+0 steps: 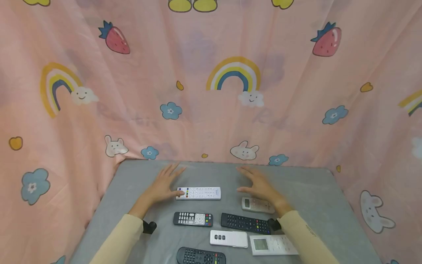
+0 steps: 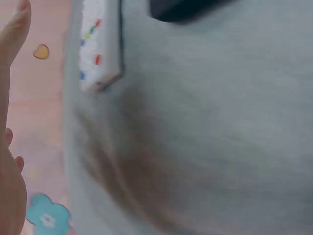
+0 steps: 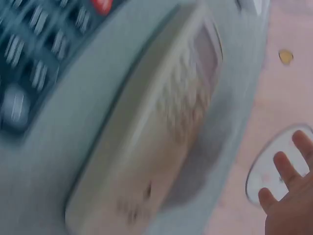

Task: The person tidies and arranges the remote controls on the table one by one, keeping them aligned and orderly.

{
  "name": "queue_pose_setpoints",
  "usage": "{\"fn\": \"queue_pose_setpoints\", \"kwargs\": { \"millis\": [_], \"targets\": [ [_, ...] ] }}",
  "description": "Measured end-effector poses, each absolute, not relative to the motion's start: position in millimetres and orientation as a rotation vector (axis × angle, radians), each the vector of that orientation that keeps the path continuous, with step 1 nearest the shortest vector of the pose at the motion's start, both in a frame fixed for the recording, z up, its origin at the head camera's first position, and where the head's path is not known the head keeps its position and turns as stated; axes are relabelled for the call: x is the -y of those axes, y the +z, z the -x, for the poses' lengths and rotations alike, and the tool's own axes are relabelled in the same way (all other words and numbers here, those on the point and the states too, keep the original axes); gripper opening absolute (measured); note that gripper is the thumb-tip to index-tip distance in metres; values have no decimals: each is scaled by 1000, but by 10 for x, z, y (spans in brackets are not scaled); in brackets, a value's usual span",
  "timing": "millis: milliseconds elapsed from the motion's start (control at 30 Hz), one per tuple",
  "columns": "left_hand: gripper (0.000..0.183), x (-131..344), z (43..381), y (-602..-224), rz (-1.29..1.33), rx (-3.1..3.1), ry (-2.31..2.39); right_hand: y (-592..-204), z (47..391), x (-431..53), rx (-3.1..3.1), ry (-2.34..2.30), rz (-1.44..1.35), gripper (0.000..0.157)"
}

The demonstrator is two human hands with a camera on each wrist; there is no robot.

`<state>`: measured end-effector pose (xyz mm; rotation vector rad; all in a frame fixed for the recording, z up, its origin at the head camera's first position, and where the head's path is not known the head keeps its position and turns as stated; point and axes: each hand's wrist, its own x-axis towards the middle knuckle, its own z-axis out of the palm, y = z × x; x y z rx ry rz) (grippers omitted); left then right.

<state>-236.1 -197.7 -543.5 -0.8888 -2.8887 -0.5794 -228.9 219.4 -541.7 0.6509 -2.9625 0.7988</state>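
My left hand [image 1: 161, 186] has its fingers spread and holds nothing. In the head view its thumb overlaps the left end of a white remote control [image 1: 204, 193] with coloured buttons. The left wrist view shows that white remote [image 2: 100, 49] with the hand [image 2: 12, 196] apart from it, at the left edge. Over the right side of the table, my right hand [image 1: 262, 186] is likewise empty, fingers extended. Just below it lies a beige remote control [image 1: 257, 205] with a small display, large in the right wrist view, where the fingers [image 3: 288, 174] appear off to the side.
Nearer the body lie a dark grey remote [image 1: 192, 219], a long black remote [image 1: 244, 222], a white three-button remote [image 1: 229, 239], a white remote with a screen [image 1: 271, 245] and a black remote [image 1: 201, 256]. A pink patterned curtain [image 1: 197, 132] hangs behind the grey table [image 1: 138, 176].
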Motion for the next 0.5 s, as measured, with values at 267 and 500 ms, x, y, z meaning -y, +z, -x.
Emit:
{"fn": "queue_pose_setpoints", "kwargs": {
  "millis": [267,500],
  "targets": [
    [95,2088,2121,-5711,746,2894,-691,-5568,2276,-1823,3026,995,-689,80],
    [88,2127,2056,-5905,632,2924,-754,-5725,2285,-1632,3030,977,-750,78]
  ]
}}
